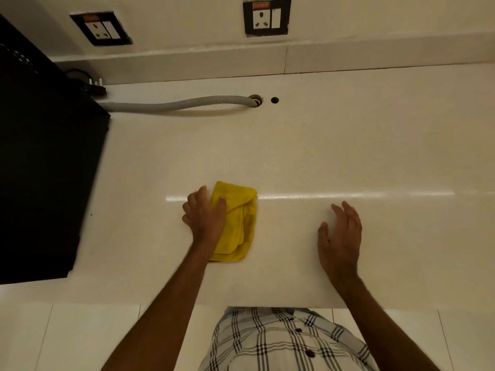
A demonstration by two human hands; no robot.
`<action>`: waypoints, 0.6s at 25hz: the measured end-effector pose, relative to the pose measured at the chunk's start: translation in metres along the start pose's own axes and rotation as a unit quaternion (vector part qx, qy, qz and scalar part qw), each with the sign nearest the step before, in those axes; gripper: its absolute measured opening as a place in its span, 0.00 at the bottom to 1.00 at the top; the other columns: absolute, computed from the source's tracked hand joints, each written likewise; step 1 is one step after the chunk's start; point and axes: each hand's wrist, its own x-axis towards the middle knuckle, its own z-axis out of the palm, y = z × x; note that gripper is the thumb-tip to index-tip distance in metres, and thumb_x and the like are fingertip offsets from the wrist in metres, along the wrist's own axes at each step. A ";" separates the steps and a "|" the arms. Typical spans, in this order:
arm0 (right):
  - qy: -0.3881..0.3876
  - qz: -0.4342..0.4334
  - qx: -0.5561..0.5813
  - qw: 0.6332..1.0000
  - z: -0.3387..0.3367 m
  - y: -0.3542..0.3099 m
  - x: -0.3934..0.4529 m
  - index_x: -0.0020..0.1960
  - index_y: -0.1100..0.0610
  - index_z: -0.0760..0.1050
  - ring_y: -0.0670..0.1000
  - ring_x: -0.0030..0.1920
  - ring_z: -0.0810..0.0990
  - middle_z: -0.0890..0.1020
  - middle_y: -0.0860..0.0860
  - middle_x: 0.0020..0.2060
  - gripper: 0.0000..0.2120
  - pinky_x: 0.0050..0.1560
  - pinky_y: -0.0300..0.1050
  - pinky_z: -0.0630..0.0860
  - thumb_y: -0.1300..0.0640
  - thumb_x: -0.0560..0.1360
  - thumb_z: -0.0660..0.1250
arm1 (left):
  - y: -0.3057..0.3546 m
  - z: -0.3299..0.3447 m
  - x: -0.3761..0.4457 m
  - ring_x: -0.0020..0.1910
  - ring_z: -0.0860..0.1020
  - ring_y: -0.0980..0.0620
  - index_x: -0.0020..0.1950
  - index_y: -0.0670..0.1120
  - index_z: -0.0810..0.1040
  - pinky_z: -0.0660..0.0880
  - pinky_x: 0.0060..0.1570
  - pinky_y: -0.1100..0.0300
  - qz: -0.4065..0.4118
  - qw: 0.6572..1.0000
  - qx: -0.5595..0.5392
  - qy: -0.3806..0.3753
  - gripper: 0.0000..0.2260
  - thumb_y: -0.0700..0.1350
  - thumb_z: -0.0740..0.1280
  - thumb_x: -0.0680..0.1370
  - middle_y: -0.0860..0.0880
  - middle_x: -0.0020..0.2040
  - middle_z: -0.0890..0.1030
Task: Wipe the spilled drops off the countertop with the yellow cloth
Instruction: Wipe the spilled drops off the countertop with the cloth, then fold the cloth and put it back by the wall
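Note:
A folded yellow cloth lies flat on the pale countertop, a little left of centre. My left hand rests on the cloth's left edge, fingers curled over it and thumb pressed on top. My right hand hovers or rests on the bare counter to the right of the cloth, fingers spread and holding nothing. I cannot make out any drops on the glossy surface; a strip of light reflection runs across it behind the hands.
A large black appliance fills the left side. A grey corrugated hose runs from it into a hole near the back wall, beside a smaller hole. Two wall sockets sit above. The counter's front edge is near my body.

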 end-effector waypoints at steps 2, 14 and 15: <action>-0.028 -0.024 0.025 0.999 0.006 -0.018 0.003 0.77 0.57 0.67 0.57 0.81 0.61 0.67 0.55 0.79 0.23 0.81 0.59 0.61 0.56 0.82 0.64 | 0.010 -0.003 -0.001 0.69 0.70 0.40 0.67 0.48 0.75 0.64 0.68 0.43 -0.034 0.999 0.015 -0.028 0.17 0.55 0.65 0.81 0.44 0.67 0.75; -0.238 -0.111 0.131 0.956 -0.003 -0.122 0.067 0.77 0.51 0.67 0.47 0.70 0.72 0.75 0.47 0.71 0.29 0.68 0.42 0.70 0.48 0.79 0.71 | 0.074 -0.024 -0.017 0.47 0.79 0.58 0.51 0.49 0.80 0.75 0.51 0.64 0.160 0.935 -0.271 -0.162 0.06 0.39 0.72 0.78 0.56 0.47 0.82; -0.239 -0.102 0.126 0.957 -0.010 -0.122 0.073 0.73 0.50 0.70 0.49 0.66 0.77 0.79 0.47 0.67 0.26 0.64 0.45 0.75 0.49 0.78 0.71 | 0.083 -0.026 -0.016 0.47 0.79 0.60 0.51 0.50 0.80 0.74 0.50 0.66 0.170 0.926 -0.290 -0.172 0.06 0.39 0.72 0.78 0.57 0.46 0.82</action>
